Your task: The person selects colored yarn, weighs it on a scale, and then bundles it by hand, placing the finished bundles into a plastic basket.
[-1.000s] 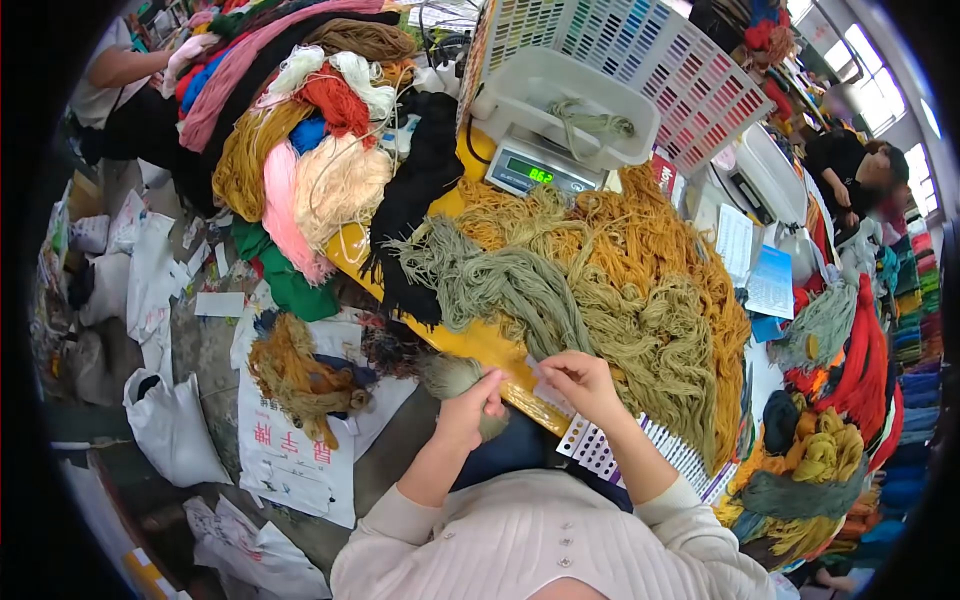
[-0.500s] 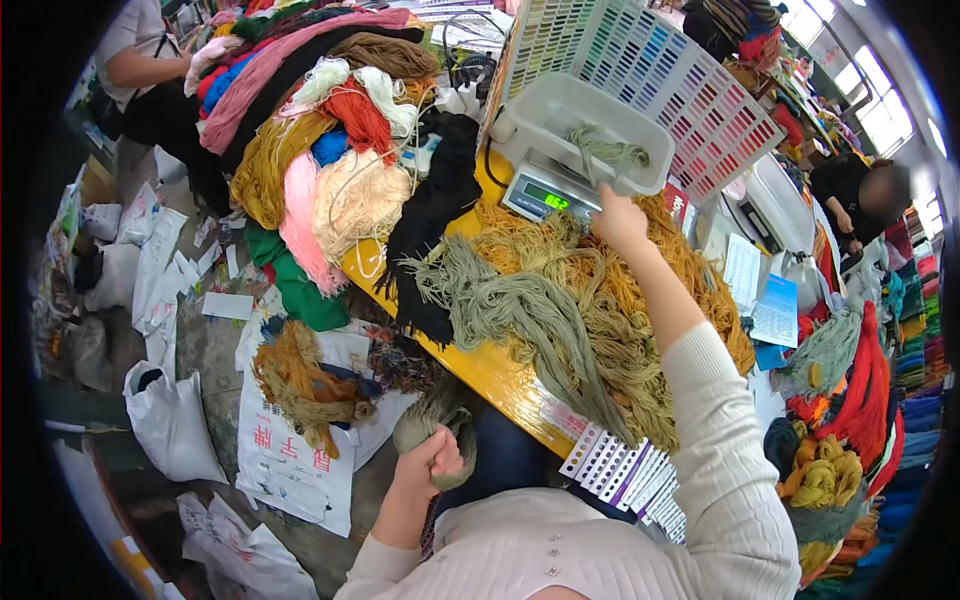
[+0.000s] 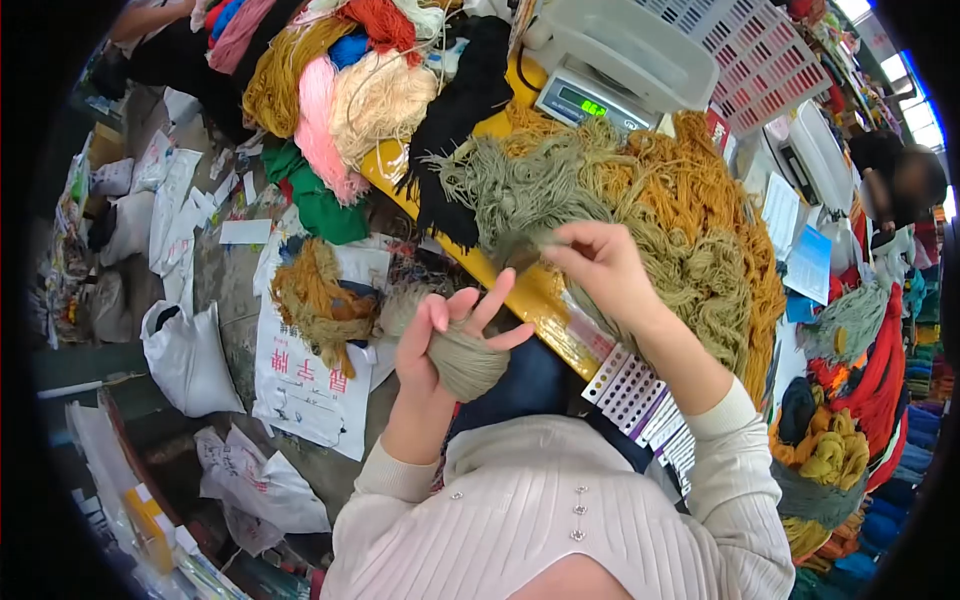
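Note:
My left hand (image 3: 425,335) is raised over my lap with its fingers spread, holding a grey-green skein of yarn (image 3: 468,365) across the palm. To its right, my right hand (image 3: 605,270) pinches a small, motion-blurred tuft of grey-green yarn (image 3: 522,252) between thumb and fingers. Just beyond lies a loose heap of grey-green yarn (image 3: 535,185) on the yellow table (image 3: 545,325), beside orange-brown yarn (image 3: 690,185). Behind the heap stands a digital scale (image 3: 592,103) with lit green digits and a white plastic tray (image 3: 660,75) on top.
Black yarn (image 3: 465,120) hangs over the table's left edge, near pink yarn (image 3: 322,120) and cream yarn (image 3: 380,105). Shade cards (image 3: 635,400) lie at the near edge. A brown bundle (image 3: 320,305) and white sacks (image 3: 190,355) are on the floor. Another person (image 3: 890,180) is at right.
My right hand has drawn back from the tray toward my left hand, bringing a yarn tuft. The yarn seen in the tray is gone from it. My left hand has risen and spread its fingers.

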Available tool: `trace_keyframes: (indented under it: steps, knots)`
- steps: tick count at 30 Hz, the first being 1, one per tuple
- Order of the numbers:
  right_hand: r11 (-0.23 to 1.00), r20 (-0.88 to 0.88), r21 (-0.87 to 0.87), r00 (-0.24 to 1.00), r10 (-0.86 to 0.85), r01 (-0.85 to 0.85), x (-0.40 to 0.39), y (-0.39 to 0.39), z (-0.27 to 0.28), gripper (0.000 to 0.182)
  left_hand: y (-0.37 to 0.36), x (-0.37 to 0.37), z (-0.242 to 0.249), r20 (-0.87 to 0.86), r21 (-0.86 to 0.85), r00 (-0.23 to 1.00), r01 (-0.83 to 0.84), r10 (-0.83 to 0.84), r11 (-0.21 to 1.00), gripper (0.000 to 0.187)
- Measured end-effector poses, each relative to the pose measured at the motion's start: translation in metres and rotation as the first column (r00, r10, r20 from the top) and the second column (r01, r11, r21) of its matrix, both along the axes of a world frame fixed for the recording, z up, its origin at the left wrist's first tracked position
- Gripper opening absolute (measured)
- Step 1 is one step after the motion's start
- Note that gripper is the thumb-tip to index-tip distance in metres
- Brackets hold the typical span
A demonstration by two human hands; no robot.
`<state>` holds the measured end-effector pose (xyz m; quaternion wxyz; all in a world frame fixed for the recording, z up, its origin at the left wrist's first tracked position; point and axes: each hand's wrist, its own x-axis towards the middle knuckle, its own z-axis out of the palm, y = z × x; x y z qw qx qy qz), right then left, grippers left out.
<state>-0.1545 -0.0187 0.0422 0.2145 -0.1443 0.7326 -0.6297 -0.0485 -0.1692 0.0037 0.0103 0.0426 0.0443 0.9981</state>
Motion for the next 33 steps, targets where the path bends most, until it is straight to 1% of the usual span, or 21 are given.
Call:
trace_keyframes:
  steps: [3, 4, 6, 8, 9, 12, 13, 16, 17, 20, 21, 24, 27, 30, 33]
  knots:
    - [0.971, -0.243, 0.164, 0.947, 0.21, -0.174, 0.012, -0.003, 0.021, 0.005, 0.011, 0.004, -0.003, 0.013, 0.043, 0.999, 0.047, -0.048, 0.998, 0.024]
    - [0.922, -0.261, 0.251, 0.897, 0.357, -0.294, 0.017, -0.003, 0.024, 0.008, 0.011, 0.004, -0.005, 0.013, 0.062, 0.997, 0.069, -0.07, 0.996, 0.024]
    - [0.795, -0.312, 0.476, 0.773, 0.552, -0.375, 0.026, -0.001, 0.023, 0.009, 0.01, 0.006, -0.01, 0.013, 0.097, 0.994, 0.11, -0.112, 0.989, 0.024]
    - [0.92, -0.373, 0.272, 0.851, 0.37, -0.281, 0.031, 0.003, 0.021, 0.008, 0.01, 0.004, -0.008, 0.01, 0.072, 0.996, 0.089, -0.09, 0.993, 0.025]
    - [0.961, -0.386, 0.163, 0.882, 0.271, -0.224, 0.033, 0.006, 0.019, 0.008, 0.011, 0.003, -0.007, 0.01, 0.058, 0.997, 0.079, -0.08, 0.995, 0.025]
    - [0.989, -0.196, 0.106, 0.973, 0.125, -0.105, 0.035, 0.027, 0.005, 0.011, 0.016, 0.0, -0.003, 0.151, -0.024, 0.979, 0.141, -0.136, 0.99, 0.028]
    - [0.997, -0.054, 0.015, 0.995, 0.078, -0.078, 0.041, 0.025, 0.008, 0.01, 0.023, -0.003, 0.004, 0.174, -0.131, 0.977, 0.144, -0.12, 0.981, 0.044]
    - [0.997, 0.197, -0.043, 0.977, 0.075, -0.068, 0.052, 0.017, 0.017, 0.011, 0.037, -0.013, 0.007, 0.069, -0.352, 0.964, 0.264, -0.256, 0.898, 0.065]
    - [0.996, 0.215, -0.086, 0.975, 0.052, -0.035, 0.056, 0.012, 0.014, 0.011, 0.043, -0.013, 0.013, 0.114, -0.492, 0.967, 0.256, -0.229, 0.832, 0.078]
    - [0.98, 0.268, -0.195, 0.963, 0.004, 0.05, 0.056, 0.019, 0.008, 0.011, 0.045, -0.014, 0.013, 0.06, -0.43, 0.97, 0.237, -0.235, 0.871, 0.079]
    - [0.961, 0.316, -0.255, 0.949, -0.017, 0.102, 0.056, 0.023, 0.003, 0.009, 0.044, -0.014, 0.015, 0.091, -0.417, 0.971, 0.24, -0.222, 0.877, 0.079]
    - [0.908, 0.406, -0.387, 0.914, 0.009, 0.163, 0.058, 0.028, 0.001, 0.01, 0.051, -0.009, 0.007, 0.103, -0.443, 0.986, 0.163, -0.13, 0.882, 0.071]
    - [0.825, 0.55, -0.497, 0.833, 0.06, 0.269, 0.058, 0.029, 0.004, 0.011, 0.057, -0.004, -0.007, 0.155, -0.57, 0.983, 0.17, -0.098, 0.804, 0.059]
    - [0.783, 0.588, -0.541, 0.804, 0.09, 0.307, 0.059, 0.035, 0.001, 0.008, 0.05, -0.006, 0.006, 0.156, -0.435, 0.971, 0.234, -0.184, 0.87, 0.052]
    - [0.786, 0.623, -0.514, 0.779, 0.067, 0.344, 0.06, 0.033, 0.003, 0.008, 0.046, -0.006, -0.007, -0.002, -0.348, 0.97, 0.228, -0.244, 0.909, 0.053]
